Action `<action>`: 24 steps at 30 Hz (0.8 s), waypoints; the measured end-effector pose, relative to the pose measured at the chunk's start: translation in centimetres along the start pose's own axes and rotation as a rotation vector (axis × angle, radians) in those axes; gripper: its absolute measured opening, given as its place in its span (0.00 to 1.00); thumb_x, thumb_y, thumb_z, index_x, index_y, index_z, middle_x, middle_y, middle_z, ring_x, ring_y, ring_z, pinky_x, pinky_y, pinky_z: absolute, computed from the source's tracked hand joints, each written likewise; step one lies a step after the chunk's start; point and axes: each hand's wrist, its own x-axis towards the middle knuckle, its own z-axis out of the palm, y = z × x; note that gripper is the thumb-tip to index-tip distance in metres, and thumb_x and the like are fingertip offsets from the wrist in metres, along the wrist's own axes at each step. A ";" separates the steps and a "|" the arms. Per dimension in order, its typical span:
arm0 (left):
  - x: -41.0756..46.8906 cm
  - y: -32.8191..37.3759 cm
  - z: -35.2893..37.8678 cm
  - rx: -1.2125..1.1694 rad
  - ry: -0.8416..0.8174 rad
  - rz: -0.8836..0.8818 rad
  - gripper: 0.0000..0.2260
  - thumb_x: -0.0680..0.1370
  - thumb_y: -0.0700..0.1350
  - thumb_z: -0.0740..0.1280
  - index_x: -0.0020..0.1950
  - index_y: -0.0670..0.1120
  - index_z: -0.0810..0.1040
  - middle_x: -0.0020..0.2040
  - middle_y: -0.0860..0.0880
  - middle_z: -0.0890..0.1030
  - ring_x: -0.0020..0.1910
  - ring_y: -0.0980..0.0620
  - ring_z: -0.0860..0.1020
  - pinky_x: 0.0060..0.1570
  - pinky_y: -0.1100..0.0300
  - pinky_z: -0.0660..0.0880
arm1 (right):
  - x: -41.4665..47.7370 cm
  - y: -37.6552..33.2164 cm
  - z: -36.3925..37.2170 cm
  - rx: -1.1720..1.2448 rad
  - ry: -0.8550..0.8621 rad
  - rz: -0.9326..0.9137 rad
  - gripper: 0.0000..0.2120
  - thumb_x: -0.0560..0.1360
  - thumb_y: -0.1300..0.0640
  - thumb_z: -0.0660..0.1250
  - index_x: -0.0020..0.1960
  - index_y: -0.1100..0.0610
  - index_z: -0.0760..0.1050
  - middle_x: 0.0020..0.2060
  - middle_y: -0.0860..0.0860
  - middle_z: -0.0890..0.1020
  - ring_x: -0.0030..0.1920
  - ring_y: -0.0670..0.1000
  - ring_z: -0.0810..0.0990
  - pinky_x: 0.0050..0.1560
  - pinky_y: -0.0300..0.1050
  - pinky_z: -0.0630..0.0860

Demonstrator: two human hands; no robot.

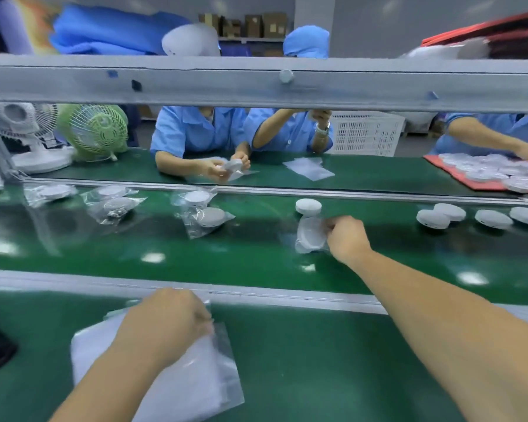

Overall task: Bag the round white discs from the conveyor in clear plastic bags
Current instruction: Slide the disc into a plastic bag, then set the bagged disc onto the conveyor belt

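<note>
Reaching to centre right of the frame, the right hand pinches a bagged disc on the conveyor, probably setting it down to ride away. At lower left, the left hand curls onto the stack of clear bags, likely to peel one off. A bare disc sits just behind the bagged one.

A pale grey wall closes the room at the back, with brown cardboard boxes lined up on a shelf against it. A grey metal rail runs across the view, a blue bundle lying on top. At the far desk's left end stand a white fan and a green fan. People in blue smocks sit along its far edge, with a white slatted crate behind them.
</note>
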 end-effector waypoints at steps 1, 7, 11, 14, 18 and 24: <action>0.1 0.1 0.2 0.007 0.040 0.011 0.08 0.75 0.56 0.65 0.38 0.57 0.80 0.39 0.57 0.82 0.40 0.56 0.78 0.35 0.62 0.73 | 0.3 -0.1 0.4 -0.021 0.003 -0.015 0.20 0.78 0.70 0.62 0.63 0.54 0.83 0.55 0.57 0.85 0.50 0.58 0.83 0.53 0.50 0.82; 0.8 1.3 2.2 -0.001 0.245 0.189 0.12 0.80 0.61 0.59 0.52 0.60 0.81 0.53 0.63 0.80 0.52 0.58 0.76 0.48 0.56 0.76 | 1.5 0.1 0.3 0.159 0.294 0.015 0.12 0.78 0.64 0.64 0.54 0.55 0.86 0.49 0.56 0.86 0.42 0.56 0.81 0.44 0.39 0.72; 0.7 3.3 2.9 -0.115 0.238 0.277 0.13 0.80 0.66 0.58 0.58 0.69 0.79 0.55 0.70 0.75 0.55 0.62 0.69 0.56 0.59 0.72 | 3.4 0.8 -1.5 0.089 0.487 0.009 0.09 0.79 0.64 0.62 0.45 0.58 0.79 0.44 0.58 0.81 0.38 0.57 0.77 0.38 0.41 0.66; 0.8 4.0 4.0 -0.142 0.185 0.298 0.14 0.79 0.68 0.56 0.60 0.70 0.76 0.55 0.69 0.74 0.55 0.63 0.67 0.52 0.64 0.72 | 3.2 1.7 -0.2 -0.067 0.128 0.057 0.08 0.80 0.61 0.66 0.52 0.53 0.84 0.42 0.51 0.82 0.33 0.47 0.75 0.32 0.34 0.67; 1.0 4.9 4.5 -0.155 0.183 0.319 0.13 0.79 0.64 0.61 0.59 0.64 0.79 0.56 0.66 0.78 0.58 0.64 0.70 0.55 0.63 0.74 | 1.4 3.1 1.1 0.001 -0.241 0.027 0.11 0.81 0.50 0.68 0.61 0.48 0.84 0.56 0.50 0.85 0.50 0.52 0.82 0.52 0.41 0.78; 3.7 9.5 3.0 -0.077 0.189 0.371 0.15 0.80 0.57 0.58 0.44 0.51 0.77 0.45 0.56 0.80 0.47 0.53 0.77 0.46 0.54 0.77 | -0.8 9.1 -5.5 -0.040 -0.048 0.028 0.14 0.80 0.43 0.65 0.64 0.42 0.80 0.53 0.46 0.85 0.46 0.49 0.82 0.48 0.44 0.79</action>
